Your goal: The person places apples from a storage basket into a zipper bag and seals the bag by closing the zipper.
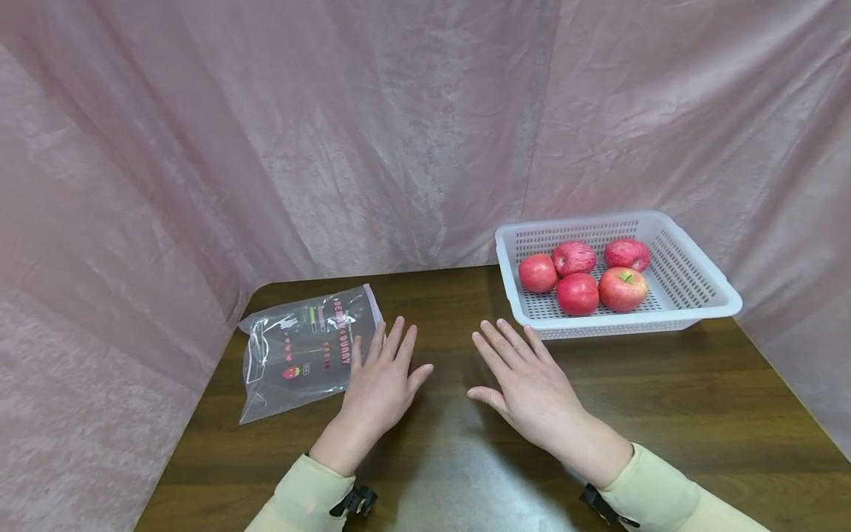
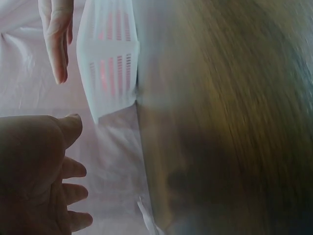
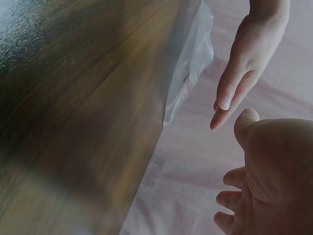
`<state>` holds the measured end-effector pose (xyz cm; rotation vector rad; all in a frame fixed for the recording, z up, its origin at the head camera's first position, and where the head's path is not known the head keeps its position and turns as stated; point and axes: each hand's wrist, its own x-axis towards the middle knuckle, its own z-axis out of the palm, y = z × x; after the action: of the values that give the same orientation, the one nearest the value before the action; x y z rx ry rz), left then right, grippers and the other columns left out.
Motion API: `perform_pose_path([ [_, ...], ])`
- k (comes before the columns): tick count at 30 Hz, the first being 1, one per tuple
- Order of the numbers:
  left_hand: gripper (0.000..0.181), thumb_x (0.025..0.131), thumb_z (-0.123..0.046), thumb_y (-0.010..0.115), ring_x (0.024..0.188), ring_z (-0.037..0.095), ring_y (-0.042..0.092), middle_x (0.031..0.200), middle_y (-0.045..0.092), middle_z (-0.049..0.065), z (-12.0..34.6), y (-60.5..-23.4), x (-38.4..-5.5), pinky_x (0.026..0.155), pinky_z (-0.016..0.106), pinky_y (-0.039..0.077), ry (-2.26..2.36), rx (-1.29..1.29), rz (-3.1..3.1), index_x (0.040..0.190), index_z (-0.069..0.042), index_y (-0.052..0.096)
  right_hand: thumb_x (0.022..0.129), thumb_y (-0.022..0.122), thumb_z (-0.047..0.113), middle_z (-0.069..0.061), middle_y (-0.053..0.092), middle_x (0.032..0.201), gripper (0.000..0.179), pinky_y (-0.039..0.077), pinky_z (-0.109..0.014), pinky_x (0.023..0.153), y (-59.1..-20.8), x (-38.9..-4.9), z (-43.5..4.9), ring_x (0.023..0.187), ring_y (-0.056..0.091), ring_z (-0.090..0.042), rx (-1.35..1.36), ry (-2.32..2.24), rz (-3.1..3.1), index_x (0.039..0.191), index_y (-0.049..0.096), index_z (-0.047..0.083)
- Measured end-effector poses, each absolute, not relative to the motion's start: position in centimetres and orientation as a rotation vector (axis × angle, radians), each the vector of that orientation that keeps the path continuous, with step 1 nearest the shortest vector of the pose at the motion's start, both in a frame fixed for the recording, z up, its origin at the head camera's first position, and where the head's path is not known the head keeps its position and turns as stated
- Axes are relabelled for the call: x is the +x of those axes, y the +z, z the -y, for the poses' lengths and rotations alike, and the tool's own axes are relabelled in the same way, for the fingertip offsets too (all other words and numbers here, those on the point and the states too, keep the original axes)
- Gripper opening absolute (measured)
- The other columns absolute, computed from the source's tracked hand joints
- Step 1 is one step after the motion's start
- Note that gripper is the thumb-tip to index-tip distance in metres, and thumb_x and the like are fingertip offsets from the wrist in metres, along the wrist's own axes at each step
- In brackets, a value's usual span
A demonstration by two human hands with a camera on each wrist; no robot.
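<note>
Both hands hover over the wooden table with fingers spread and nothing held. In the head view my left hand is just right of a clear zip bag, its fingertips overlapping the bag's zip edge. The bag lies flat, printed with pink lettering and a strawberry. My right hand is in front of a white plastic basket, fingertips short of its near left corner. Several red apples sit in the basket's left and middle part. The left wrist view shows the basket's side beyond the hands.
A dark brown wooden table carries everything. Pink velvety curtain hangs behind the table and along both sides. The basket stands at the back right, close to the curtain. Black straps circle the wrists over pale sleeves.
</note>
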<state>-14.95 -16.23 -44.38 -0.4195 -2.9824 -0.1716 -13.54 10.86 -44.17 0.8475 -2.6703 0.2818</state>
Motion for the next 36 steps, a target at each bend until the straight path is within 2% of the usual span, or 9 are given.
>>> perform_pose_path([
  [7, 0.076, 0.112, -0.057, 0.054, 0.166, 0.043, 0.018, 0.18, 0.027, 0.014, 17.8, -44.2, -15.1, 0.127, 0.075, 0.009, -0.184, -0.366, 3.006, 0.171, -0.011, 0.041, 0.103, 0.069, 0.059, -0.013, 0.042, 0.173, 0.084, 0.024, -0.059, 0.13, -44.6, -13.9, -9.8, 0.162, 0.035, -0.036, 0.9, 0.293, 2.659, 0.164, 0.05, 0.006],
  [31, 0.074, 0.112, -0.053, 0.059, 0.164, 0.045, 0.023, 0.177, 0.033, 0.016, 20.4, -45.1, -15.2, 0.125, 0.077, 0.015, -0.17, -0.314, 3.005, 0.169, -0.008, 0.044, 0.103, 0.071, 0.057, -0.016, 0.052, 0.166, 0.079, 0.029, -0.061, 0.127, -46.1, -15.7, -7.6, 0.156, 0.045, -0.039, 0.975, 0.319, 2.639, 0.16, 0.056, 0.004],
  [36, 0.075, 0.112, -0.053, 0.059, 0.165, 0.046, 0.021, 0.177, 0.032, 0.018, 20.9, -45.1, -15.3, 0.125, 0.077, 0.014, -0.195, -0.303, 3.016, 0.169, -0.007, 0.043, 0.103, 0.071, 0.056, -0.017, 0.051, 0.167, 0.078, 0.027, -0.06, 0.128, -46.4, -16.4, -6.8, 0.157, 0.044, -0.039, 0.993, 0.333, 2.673, 0.16, 0.056, 0.004],
])
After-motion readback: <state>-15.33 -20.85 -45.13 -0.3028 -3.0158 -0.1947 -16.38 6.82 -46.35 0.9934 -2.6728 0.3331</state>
